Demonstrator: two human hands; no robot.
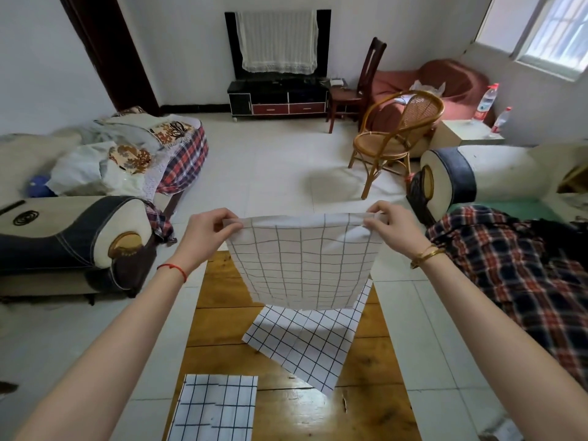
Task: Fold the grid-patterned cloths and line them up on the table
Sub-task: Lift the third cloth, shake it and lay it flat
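Note:
I hold a white grid-patterned cloth (302, 262) up in the air above the wooden table (222, 291). My left hand (206, 229) pinches its top left corner and my right hand (389, 226) pinches its top right corner, so it hangs stretched between them. Below it a second grid cloth (305, 338) lies unfolded and askew on the table. A folded grid cloth (216, 409) rests flat at the table's near left edge.
A sofa armrest (79, 237) stands to the left of the table, and a plaid blanket (515, 268) covers a sofa on the right. A rattan chair (397, 138) stands on the tiled floor beyond the table. A TV stand (276, 97) is at the far wall.

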